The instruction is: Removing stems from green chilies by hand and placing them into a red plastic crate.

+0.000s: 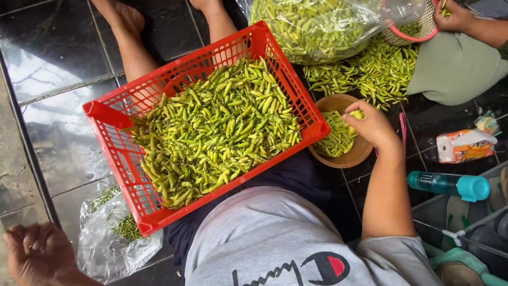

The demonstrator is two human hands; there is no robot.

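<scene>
A: Right hand [373,126]?
B: Fingers pinched on a green chili [357,114] — over the brown bowl [355,157] of chilies, just beside the red crate [114,143].
A: Left hand [38,253]?
B: Loosely curled, holding nothing visible — near a clear plastic bag [100,249] of stems on the tiled floor [53,63].

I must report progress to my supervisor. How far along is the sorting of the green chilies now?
Done: a small batch lies in the brown bowl. In hand: the right hand holds a chili over that bowl; the left hand is beside the plastic bag of stems. Left: the red crate remains heaped with chilies.
</scene>
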